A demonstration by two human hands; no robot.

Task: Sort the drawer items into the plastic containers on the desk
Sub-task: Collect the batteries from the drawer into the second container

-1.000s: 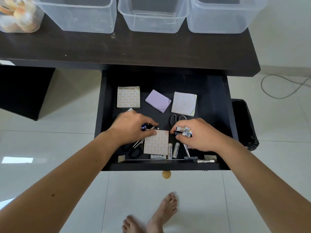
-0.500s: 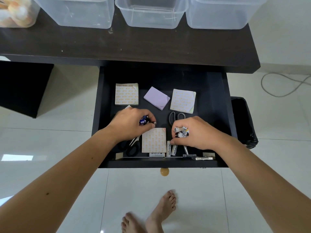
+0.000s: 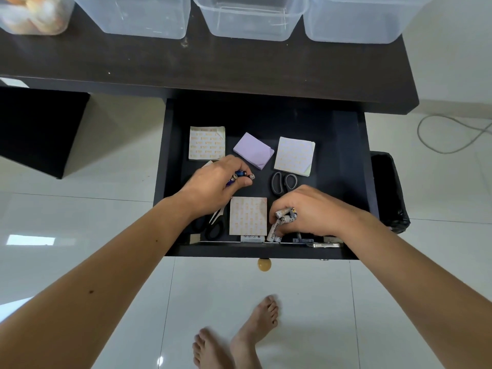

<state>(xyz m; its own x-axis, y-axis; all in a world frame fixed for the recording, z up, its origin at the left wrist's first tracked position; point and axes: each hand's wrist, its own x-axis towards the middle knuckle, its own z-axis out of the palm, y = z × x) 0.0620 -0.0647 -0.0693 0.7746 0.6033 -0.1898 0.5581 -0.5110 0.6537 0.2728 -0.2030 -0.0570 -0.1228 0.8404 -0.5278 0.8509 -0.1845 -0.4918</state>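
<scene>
Both hands in open drawer (image 3: 348,166). Left hand (image 3: 213,186) fingers closed around blue batteries (image 3: 238,177). Right hand (image 3: 311,211) grips white batteries (image 3: 286,215) beside a notepad (image 3: 248,216).

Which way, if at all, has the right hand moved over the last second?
Yes. The right hand has slid toward the front edge of the drawer, judged against the patterned notepad beside it.

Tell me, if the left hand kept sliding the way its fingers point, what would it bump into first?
Probably the grey scissors. The left hand, gripping batteries, points right across bare drawer floor toward them, though height is unclear.
</scene>
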